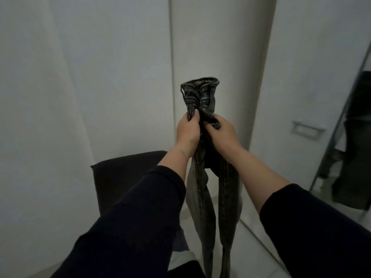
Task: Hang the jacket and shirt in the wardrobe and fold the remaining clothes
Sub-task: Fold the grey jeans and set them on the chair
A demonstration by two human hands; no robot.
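Both hands hold a pair of grey jeans [202, 177] up in the air in front of the white wardrobe door [301, 77], waistband bunched above the grip and the two legs hanging down toward the floor. The left hand [187, 131] and right hand [220, 131] sit close together just below the waistband, fingers [195, 115] closed on the gathered denim. To fold well, the hands probably need to slide apart along the waistband, pull it flat, then lay one leg over the other with seams matched. Both forearms reach forward and up, dark sleeves pushed back from the wrists. A dark chair [124, 177] stands below left.
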